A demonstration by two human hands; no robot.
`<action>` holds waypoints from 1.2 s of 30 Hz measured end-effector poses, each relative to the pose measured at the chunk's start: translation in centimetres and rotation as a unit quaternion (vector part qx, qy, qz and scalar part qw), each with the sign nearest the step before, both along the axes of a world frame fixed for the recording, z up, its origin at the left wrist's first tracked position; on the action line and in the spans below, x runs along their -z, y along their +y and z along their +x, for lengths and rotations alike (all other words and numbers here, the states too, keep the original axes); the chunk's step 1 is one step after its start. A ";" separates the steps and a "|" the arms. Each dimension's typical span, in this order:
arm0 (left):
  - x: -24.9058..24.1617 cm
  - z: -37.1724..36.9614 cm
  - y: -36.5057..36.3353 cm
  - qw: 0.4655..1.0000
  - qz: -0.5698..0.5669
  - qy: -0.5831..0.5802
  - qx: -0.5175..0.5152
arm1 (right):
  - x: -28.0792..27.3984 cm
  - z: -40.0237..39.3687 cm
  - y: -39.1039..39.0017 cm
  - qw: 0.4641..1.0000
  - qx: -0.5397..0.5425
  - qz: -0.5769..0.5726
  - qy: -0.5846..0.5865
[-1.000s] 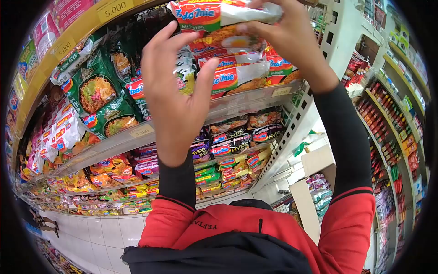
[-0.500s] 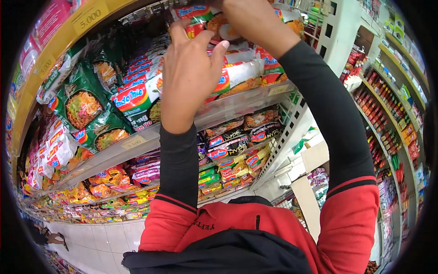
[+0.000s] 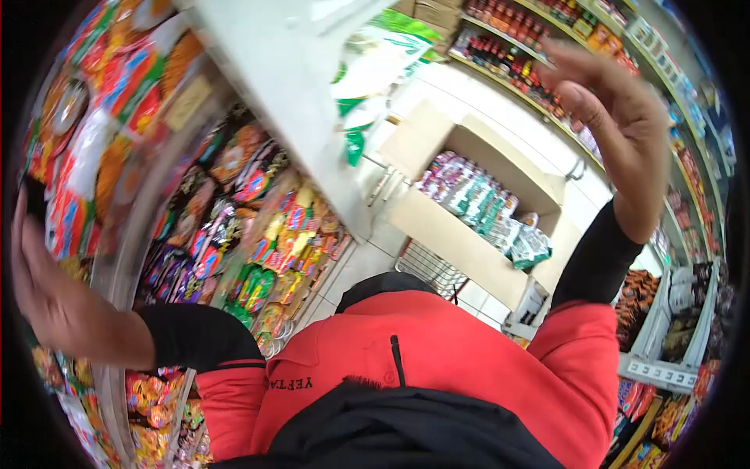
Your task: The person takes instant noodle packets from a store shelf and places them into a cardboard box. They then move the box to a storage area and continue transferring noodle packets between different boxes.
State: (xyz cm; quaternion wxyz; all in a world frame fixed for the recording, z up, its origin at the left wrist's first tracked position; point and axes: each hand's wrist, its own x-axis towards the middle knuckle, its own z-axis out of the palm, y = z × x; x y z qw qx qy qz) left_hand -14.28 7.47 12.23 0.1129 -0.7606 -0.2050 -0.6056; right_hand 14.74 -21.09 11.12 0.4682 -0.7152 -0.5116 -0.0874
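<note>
At the left edge is my left hand (image 3: 66, 305), held beside the shelf of noodle packets (image 3: 117, 133); its fingers are stretched out and nothing shows in them. My right hand (image 3: 621, 129) is raised at the upper right, thumb and fingers apart, blurred and holding nothing. Between my arms an open cardboard box (image 3: 500, 152) stands with its flaps folded out. Purple, green and white pouches (image 3: 473, 199) lie in the box in rows.
A white shelf end panel (image 3: 281, 70) rises at the upper centre left, with green and white bags (image 3: 379, 62) beside it. Under the box is a wire basket (image 3: 430, 266). Bottle shelves (image 3: 508, 35) curve along the right.
The view has swung right, towards the box. Both hands have come away from the noodle packets; my left hand is now at the far left and my right hand at the upper right.
</note>
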 end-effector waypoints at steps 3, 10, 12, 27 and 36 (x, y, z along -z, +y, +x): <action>4.2 3.5 -2.7 0.978 0.167 -0.079 0.097 | 10.6 10.2 -10.2 0.923 0.224 -0.270 0.159; 18.0 17.2 -14.8 0.807 -0.172 0.309 0.473 | 42.1 17.9 -19.9 0.751 0.278 -0.599 -0.007; 22.1 19.4 -17.9 0.723 -0.200 0.364 0.552 | 46.3 19.7 -20.4 0.721 0.245 -0.635 0.134; 36.4 28.3 -33.7 0.627 -0.385 0.467 0.490 | 48.2 17.7 -18.9 0.772 0.271 -0.477 0.320; 26.4 29.5 -26.1 0.792 -0.359 0.319 0.377 | 46.8 16.7 -17.4 0.724 0.344 -0.516 0.303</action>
